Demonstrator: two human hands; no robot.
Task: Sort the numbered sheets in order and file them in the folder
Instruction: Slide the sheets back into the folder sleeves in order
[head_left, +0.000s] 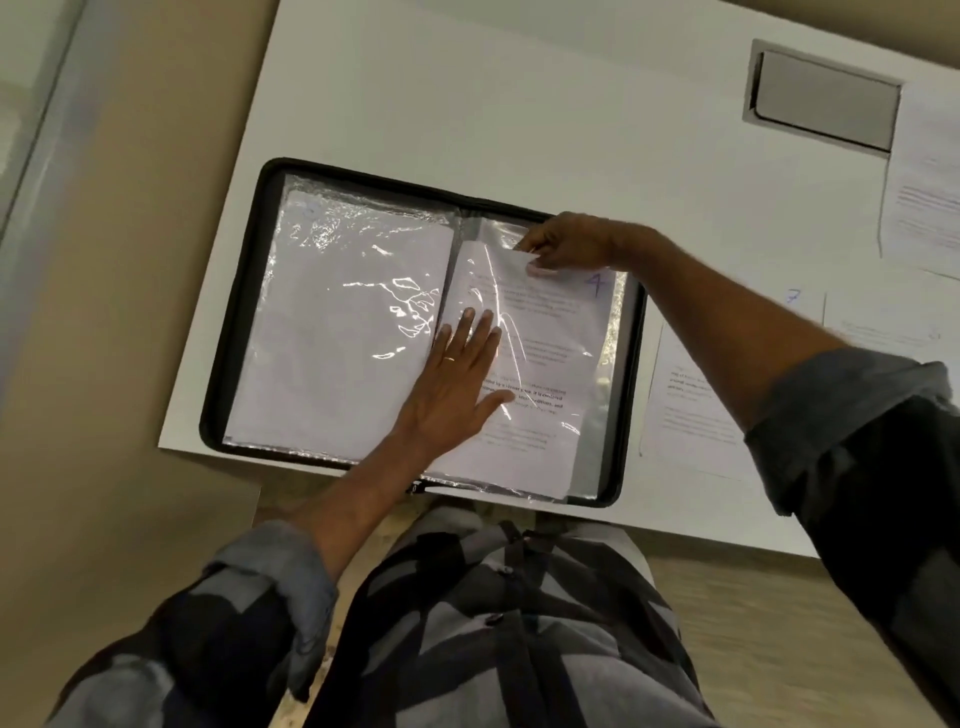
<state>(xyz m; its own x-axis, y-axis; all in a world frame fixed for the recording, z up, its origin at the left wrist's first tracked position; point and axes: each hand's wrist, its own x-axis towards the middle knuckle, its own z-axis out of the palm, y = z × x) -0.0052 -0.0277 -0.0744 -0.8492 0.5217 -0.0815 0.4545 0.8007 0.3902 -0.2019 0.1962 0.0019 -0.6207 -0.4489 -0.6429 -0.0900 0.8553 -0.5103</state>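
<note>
Sheet 4 (540, 332) is pinched at its top edge by the right hand (566, 244), partway into the clear sleeve (597, 415) on the right page of the folder (234, 364). The left hand (457, 384) presses flat on it beside the spine, fingers straight. The folder lies open at the table's (467, 93) near left corner. The paper sits skewed, so pushing could buckle it against the sleeve mouth. Glare hides the left page's number. By the right edge a sheet marked 7 (691, 405) shows; other loose sheets (924, 208) are cut off.

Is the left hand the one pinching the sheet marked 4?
No: the left hand lies flat on the plastic sleeve; the right hand pinches the top edge of the sheet.
</note>
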